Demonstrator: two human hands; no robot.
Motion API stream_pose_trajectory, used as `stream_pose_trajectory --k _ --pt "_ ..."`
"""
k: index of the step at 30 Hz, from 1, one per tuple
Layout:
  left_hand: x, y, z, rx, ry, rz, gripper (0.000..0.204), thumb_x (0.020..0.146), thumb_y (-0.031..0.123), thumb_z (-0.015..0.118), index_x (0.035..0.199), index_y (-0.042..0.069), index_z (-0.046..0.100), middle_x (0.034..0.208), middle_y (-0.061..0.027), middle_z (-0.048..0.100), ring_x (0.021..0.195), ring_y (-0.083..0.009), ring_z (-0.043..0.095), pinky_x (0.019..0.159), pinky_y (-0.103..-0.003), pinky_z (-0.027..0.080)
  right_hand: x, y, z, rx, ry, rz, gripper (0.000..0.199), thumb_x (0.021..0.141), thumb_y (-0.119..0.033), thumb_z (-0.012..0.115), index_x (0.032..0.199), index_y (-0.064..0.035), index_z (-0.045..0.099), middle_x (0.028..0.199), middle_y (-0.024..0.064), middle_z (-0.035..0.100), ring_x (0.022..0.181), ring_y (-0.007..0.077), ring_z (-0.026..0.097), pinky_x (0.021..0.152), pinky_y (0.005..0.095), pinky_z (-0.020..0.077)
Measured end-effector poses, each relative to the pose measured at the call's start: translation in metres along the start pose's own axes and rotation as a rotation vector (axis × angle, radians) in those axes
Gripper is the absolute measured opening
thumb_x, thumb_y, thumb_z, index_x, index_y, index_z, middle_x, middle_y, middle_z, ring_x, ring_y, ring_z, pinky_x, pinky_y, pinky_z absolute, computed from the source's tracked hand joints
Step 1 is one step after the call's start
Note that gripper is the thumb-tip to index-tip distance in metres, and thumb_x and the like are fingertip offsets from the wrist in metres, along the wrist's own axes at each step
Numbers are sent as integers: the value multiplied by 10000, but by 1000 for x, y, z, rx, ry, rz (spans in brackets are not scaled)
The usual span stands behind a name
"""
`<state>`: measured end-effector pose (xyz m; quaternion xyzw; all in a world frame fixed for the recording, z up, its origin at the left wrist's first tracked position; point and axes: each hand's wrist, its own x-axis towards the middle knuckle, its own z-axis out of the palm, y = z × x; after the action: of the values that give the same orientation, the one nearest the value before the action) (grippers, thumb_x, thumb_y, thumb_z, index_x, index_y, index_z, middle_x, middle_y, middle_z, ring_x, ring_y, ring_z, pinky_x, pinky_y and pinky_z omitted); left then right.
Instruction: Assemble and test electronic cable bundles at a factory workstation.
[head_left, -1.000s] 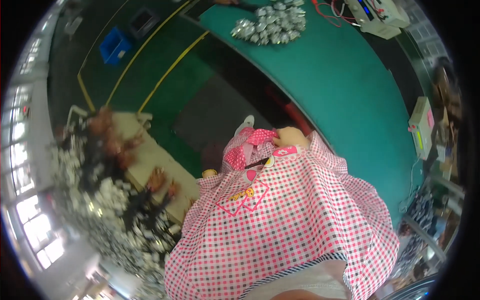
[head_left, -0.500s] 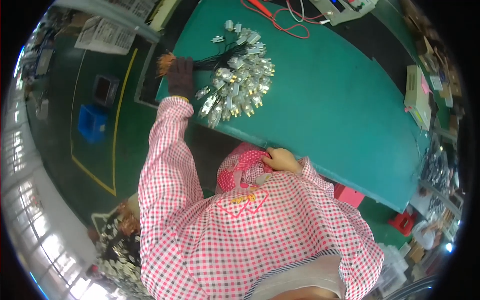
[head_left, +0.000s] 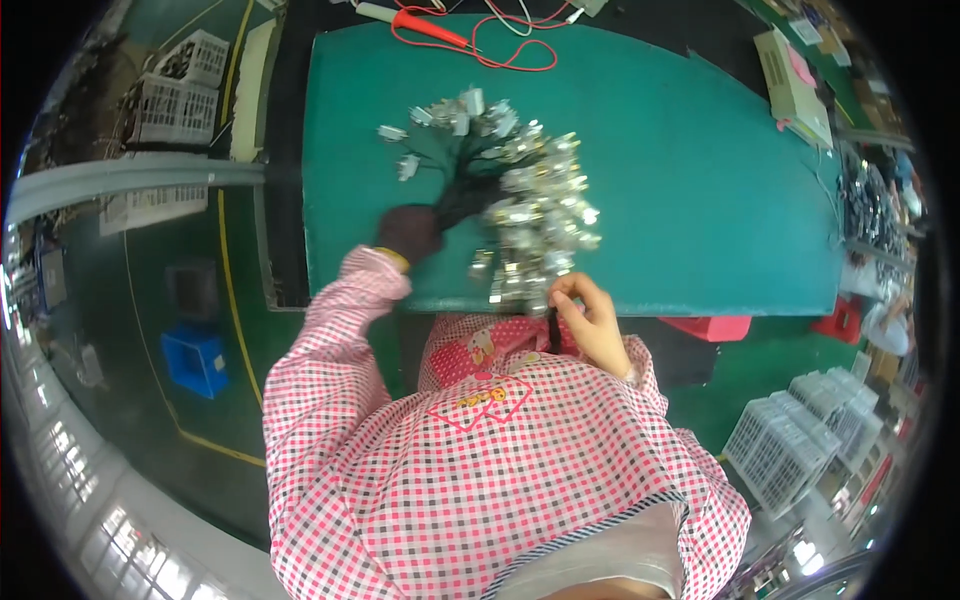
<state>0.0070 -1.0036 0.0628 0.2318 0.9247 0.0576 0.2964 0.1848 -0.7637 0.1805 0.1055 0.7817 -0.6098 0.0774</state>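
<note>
Left grip [head_left: 411, 231], gloved, holds the connector bundle [head_left: 545, 195] over the tabletop [head_left: 700, 220]; right grip [head_left: 590, 315] is narrow at the near edge, contents unclear. A red probe [head_left: 430, 28] lies beyond the bundle; a beige instrument [head_left: 787, 88] stands far right.

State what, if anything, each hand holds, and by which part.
The gloved left hand grips the cable bundle by its dark wires, away from the silvery connectors; whether the right hand holds anything cannot be told.
</note>
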Motion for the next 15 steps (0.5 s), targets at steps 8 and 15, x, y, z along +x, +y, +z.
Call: stream_pose_trajectory --k 8,15 --pt "-8 -26 99 -229 364 380 289 778 335 591 901 80 644 902 -145 637 852 -299 622 708 -406 511 50 -5 208 18 355 -89 95 886 -67 519 865 3 580 679 3 580 633 66 547 562 206 422" --pt "-35 -87 268 -158 777 659 222 897 249 469 991 113 617 1026 -83 616 915 -219 599 690 -377 501 126 44 258 -855 569 250 365 732 -207 660 972 28 515 944 203 576 782 343 633 633 421 524"
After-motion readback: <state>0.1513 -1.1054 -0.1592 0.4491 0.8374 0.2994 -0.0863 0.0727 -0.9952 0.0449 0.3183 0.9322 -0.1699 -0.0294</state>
